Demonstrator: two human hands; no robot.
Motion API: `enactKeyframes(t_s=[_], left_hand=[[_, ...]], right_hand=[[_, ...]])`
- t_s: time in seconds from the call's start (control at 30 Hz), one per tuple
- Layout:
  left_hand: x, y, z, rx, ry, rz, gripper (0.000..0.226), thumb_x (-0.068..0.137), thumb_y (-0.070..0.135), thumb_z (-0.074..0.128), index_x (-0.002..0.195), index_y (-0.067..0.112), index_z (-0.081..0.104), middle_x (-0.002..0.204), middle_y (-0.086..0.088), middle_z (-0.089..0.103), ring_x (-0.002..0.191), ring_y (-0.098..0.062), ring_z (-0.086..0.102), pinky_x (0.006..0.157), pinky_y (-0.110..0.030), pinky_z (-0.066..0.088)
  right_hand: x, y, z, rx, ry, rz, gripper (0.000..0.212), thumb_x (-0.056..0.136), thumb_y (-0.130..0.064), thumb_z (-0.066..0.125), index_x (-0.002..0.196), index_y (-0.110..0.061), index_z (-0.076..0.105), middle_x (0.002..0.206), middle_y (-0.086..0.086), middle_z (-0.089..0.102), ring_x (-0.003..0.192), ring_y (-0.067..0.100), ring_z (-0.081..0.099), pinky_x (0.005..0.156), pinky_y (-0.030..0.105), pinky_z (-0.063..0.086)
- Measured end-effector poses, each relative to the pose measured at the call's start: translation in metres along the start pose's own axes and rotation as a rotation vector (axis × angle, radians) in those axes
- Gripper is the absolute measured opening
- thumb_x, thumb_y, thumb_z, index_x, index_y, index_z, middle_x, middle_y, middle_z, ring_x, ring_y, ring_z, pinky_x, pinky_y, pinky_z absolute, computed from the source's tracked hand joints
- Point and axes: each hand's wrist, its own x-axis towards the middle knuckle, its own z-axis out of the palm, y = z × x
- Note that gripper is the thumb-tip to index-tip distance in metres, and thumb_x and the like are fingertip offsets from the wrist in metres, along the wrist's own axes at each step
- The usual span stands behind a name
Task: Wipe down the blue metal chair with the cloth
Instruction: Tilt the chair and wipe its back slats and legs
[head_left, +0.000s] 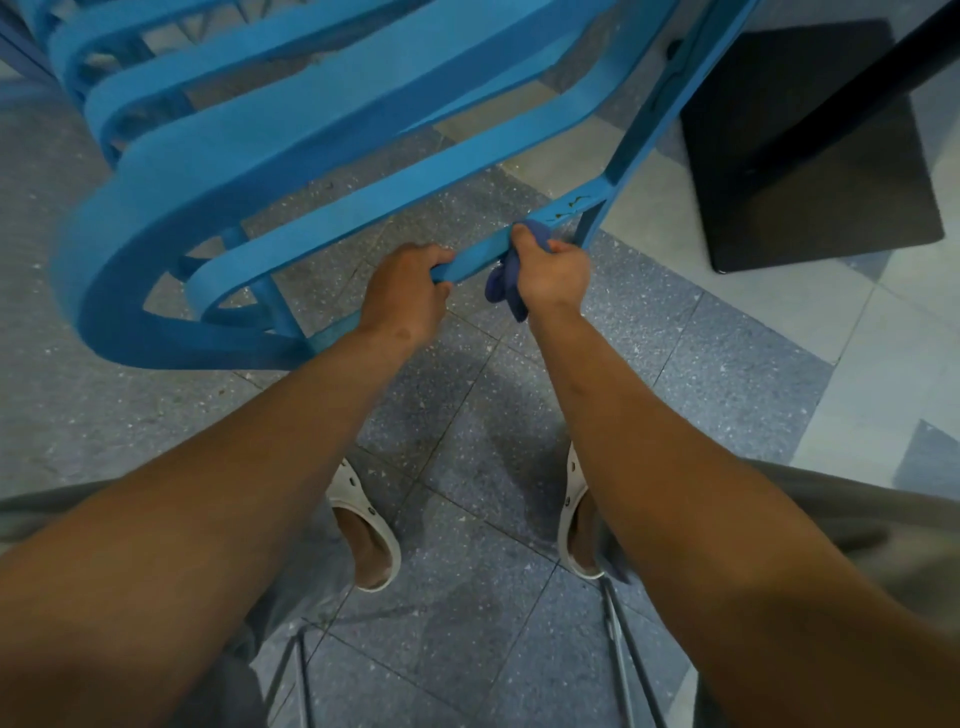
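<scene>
Head: speckled grey tile floor (467, 519)

Person seen from above: both forearms bare, no sleeves visible; loose grey fabric trousers (852, 499) at lower left and lower right of frame; white perforated rubber clog sandals (370, 525) on both feet, lower centre.

The chair (291, 156) is showing painted metal, a matt blue coat with small chips and rusty flecks near the corner joint. The cloth (506, 283) is looking like soft, dull dark-blue fabric, bunching in folds. The floor (467, 415) is showing speckled terrazzo-like tiles, smooth with a faint sheen, some grey-blue, some pale. The clogs (369, 525) are looking like smooth white plastic or rubber. The dark panel (810, 156) is appearing matt black.
</scene>
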Motion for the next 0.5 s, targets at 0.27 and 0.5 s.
enactKeyframes(t_s=[0.27,0.5], left_hand=[[-0.002,-0.003,-0.005,0.004,0.002,0.032,0.030,0.095,0.008,0.066,0.125,0.012,0.069,0.121,-0.007,0.067,0.101,-0.016,0.062,0.087,-0.028,0.048],[-0.001,-0.008,-0.008,-0.065,-0.018,0.018,0.036,0.093,0.014,0.072,0.130,0.013,0.067,0.125,-0.005,0.067,0.109,-0.016,0.063,0.093,-0.017,0.042]], right_hand=[[-0.028,0.015,0.017,-0.147,-0.242,-0.050,0.022,0.095,-0.033,0.068,0.084,-0.014,0.067,0.076,0.001,0.071,0.071,0.013,0.069,0.061,0.021,0.050],[0.026,-0.011,-0.021,-0.084,-0.052,0.033,0.026,0.100,-0.032,0.062,0.087,-0.010,0.066,0.077,0.009,0.071,0.058,0.013,0.068,0.057,0.023,0.058]])
